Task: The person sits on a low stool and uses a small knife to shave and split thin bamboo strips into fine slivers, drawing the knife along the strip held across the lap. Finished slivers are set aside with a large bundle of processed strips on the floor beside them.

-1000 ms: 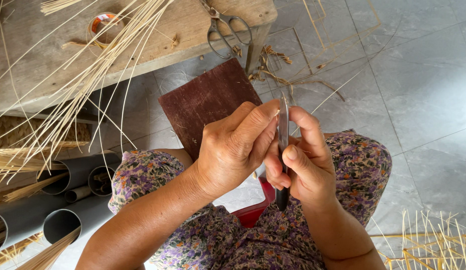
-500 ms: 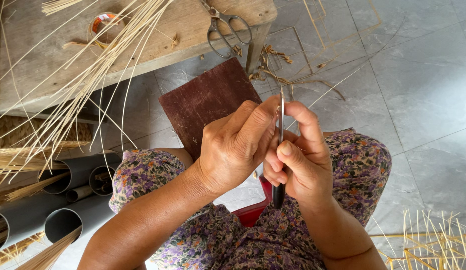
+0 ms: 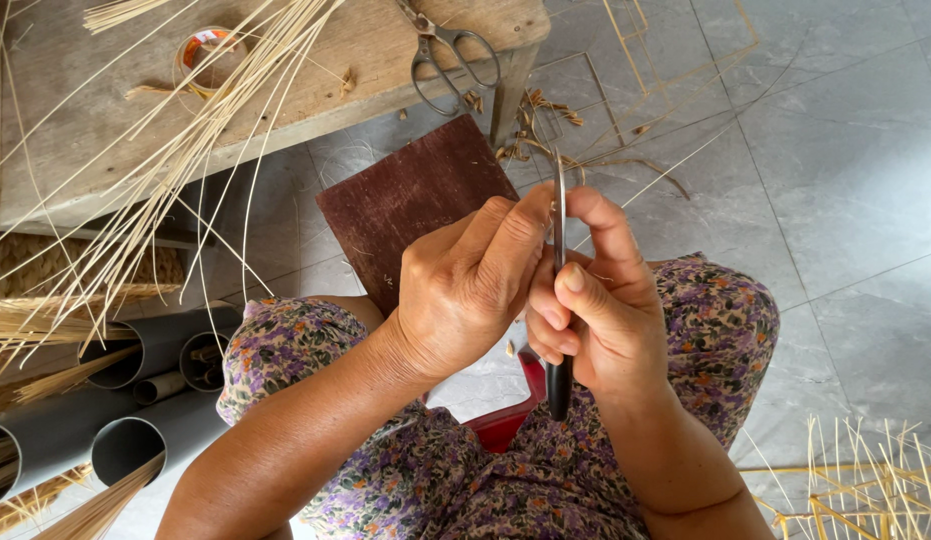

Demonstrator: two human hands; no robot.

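My right hand grips a knife with a black handle, its thin blade pointing up and away from me. My left hand is closed right beside it, thumb and fingers pressed near the blade; whatever thin strip it pinches is hidden by the fingers. Both hands hover over my lap, above a dark brown board that leans against my left knee. A thin bamboo strip runs off to the upper right from the blade.
A wooden bench carries scissors, a tape roll and many long bamboo strips. Grey plastic pipes holding sticks lie at left. A red stool shows between my knees. A bamboo frame sits at lower right.
The hands have shifted slightly; the knife blade has slid a little along the strip. Grip unchanged.
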